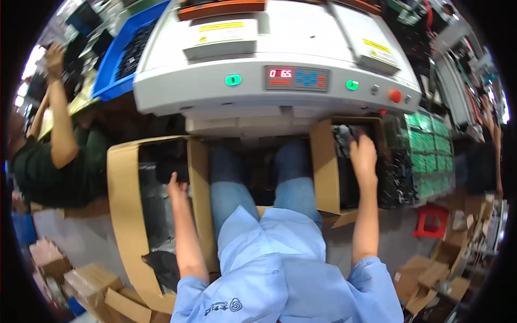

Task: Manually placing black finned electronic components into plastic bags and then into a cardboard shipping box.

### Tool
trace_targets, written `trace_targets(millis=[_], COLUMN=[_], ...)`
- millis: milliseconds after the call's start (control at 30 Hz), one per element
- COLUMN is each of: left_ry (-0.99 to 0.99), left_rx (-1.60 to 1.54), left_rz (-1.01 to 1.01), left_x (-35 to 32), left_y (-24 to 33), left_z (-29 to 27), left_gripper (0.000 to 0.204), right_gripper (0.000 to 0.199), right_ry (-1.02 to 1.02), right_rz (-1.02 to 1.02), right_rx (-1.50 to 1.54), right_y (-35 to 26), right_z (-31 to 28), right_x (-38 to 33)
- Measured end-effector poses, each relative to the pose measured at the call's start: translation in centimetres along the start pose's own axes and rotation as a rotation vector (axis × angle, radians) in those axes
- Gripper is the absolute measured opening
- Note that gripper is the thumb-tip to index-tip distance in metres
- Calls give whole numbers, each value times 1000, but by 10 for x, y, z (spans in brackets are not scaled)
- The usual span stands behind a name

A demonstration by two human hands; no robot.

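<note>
Over a tall cardboard box on my left, my left hand has its fingers apart, and I make out nothing held in them. Black parts and grey plastic wrapping lie inside that box, close under the hand. My right hand reaches into a second cardboard box on my right. Its fingers are curled at dark parts near the box's far end. What they hold is blurred and dark, so I cannot make it out.
A white machine with a control panel stands ahead. A blue tray of black parts is far left, near another person. Stacked green parts and a red stool stand at right; cardboard boxes lie behind.
</note>
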State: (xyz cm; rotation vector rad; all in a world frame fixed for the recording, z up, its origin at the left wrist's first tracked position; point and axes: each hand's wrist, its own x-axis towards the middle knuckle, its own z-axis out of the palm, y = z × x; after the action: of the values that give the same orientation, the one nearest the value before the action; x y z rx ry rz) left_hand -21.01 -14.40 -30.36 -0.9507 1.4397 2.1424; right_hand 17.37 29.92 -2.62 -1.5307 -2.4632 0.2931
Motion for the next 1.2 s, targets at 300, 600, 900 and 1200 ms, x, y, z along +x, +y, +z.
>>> trace_targets(millis=[300, 600, 900, 1200], left_ry=[123, 39, -33, -245], left_rx=[12, 75, 422, 192], left_rz=[-3, 77, 583, 298], left_x=[-44, -52, -121, -95], left_y=[8, 20, 48, 74], left_z=[23, 26, 99, 134], left_gripper=[43, 34, 90, 123], right_gripper=[52, 65, 47, 29], right_ry=[-314, -429, -289, 2], right_rz=[13, 95, 234, -57], right_rx=[-187, -234, -246, 331], right_y=[44, 52, 23, -34], right_z=[43, 53, 8, -89], right_x=[49, 66, 22, -62])
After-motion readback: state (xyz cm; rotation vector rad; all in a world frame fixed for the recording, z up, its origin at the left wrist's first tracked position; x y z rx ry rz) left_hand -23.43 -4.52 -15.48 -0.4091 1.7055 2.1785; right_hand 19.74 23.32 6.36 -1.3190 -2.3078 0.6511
